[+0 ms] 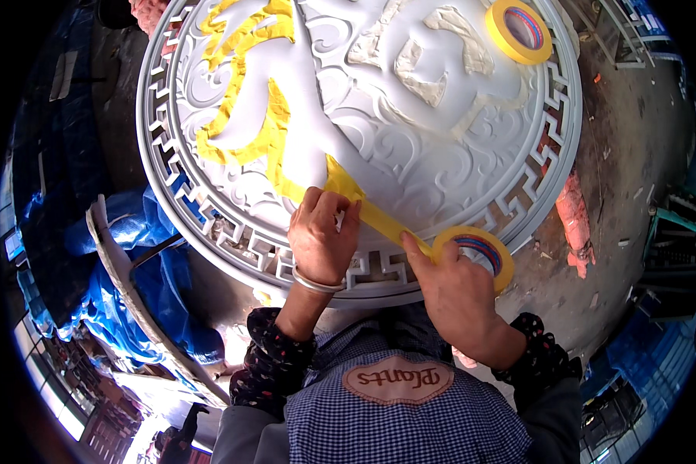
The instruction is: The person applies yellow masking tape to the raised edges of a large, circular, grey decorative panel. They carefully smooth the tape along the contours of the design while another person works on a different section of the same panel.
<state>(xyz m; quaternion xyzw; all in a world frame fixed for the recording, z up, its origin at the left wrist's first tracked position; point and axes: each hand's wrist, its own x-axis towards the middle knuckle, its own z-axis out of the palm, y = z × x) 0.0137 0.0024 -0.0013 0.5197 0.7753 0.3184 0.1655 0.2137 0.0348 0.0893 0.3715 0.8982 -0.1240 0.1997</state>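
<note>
A large round white relief panel (410, 131) with carved swirls and a fretwork rim lies in front of me. Yellow masking tape (267, 135) outlines a raised shape on its left half. My left hand (321, 236), with a metal bangle on the wrist, presses the end of the tape strip (363, 205) onto the panel near its front rim. My right hand (452, 290) grips a yellow tape roll (479, 251), with the strip stretched from the roll to my left hand.
A second yellow tape roll (520, 29) rests on the panel's far right. Blue plastic sheeting (139, 294) and a curved white rim piece (124, 278) lie at the left. A dirty concrete floor (634, 147) with an orange-red lump (574, 216) is at the right.
</note>
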